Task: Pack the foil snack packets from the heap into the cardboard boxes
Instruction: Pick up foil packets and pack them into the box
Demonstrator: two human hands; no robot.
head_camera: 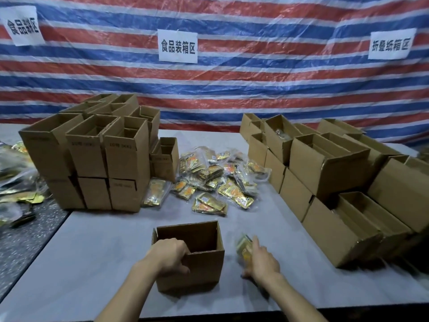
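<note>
With the left hand (170,255) curled round the box (204,270) edge, lift the packets (243,247) pinched in the right hand (264,261) over the rim just left of that hand and drop them in flat.

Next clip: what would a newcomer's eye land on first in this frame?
A red, white and blue striped tarp fills the background. At the centre of the table, a heap of foil packets glints between the left box stack and the right box stack. Nearest the camera, the left hand grips the rim of an open box while the right hand holds blurred packets beside it.
</note>
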